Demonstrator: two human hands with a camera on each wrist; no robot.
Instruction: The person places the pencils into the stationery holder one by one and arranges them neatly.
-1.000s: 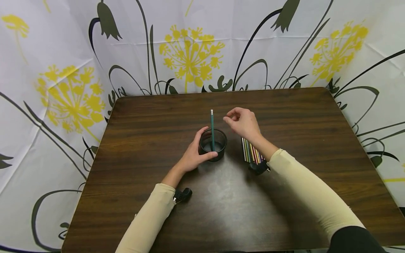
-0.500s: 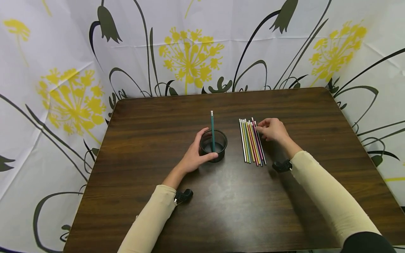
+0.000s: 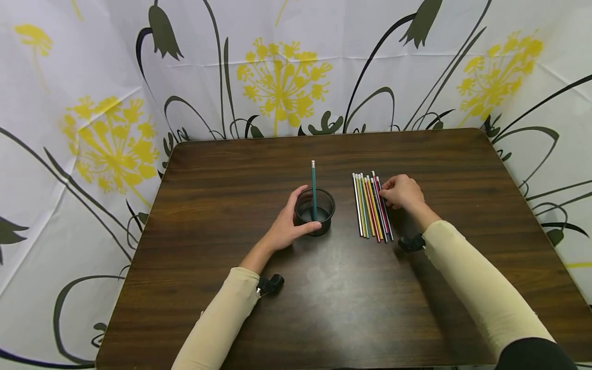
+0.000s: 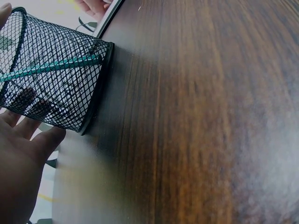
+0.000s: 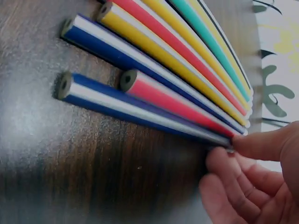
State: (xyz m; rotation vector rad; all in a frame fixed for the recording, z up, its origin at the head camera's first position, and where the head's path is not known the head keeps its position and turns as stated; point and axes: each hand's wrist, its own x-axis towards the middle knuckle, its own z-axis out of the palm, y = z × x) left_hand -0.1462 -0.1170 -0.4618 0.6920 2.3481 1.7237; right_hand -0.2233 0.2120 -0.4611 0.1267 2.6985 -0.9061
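Note:
A black mesh cup [image 3: 314,211] stands mid-table with one green pencil [image 3: 313,187] upright in it. My left hand [image 3: 287,228] grips the cup's left side; the left wrist view shows the fingers [image 4: 23,158] curled against the mesh cup [image 4: 51,88] and the green pencil [image 4: 51,66] inside. To the cup's right, several coloured pencils [image 3: 371,206] lie side by side. My right hand [image 3: 401,191] is at the right edge of that row. In the right wrist view my right hand [image 5: 231,149] pinches the far end of the outermost blue pencil [image 5: 140,105], which lies flat.
The dark wooden table [image 3: 333,308] is bare toward me and on both sides. A white curtain with yellow flowers [image 3: 277,77] hangs close behind and around the table. Small black wrist cameras [image 3: 270,284] sit on both sleeves.
My right hand has gone from beside the cup's rim over to the right side of the pencil row, uncovering the pencils. My left hand stays on the cup.

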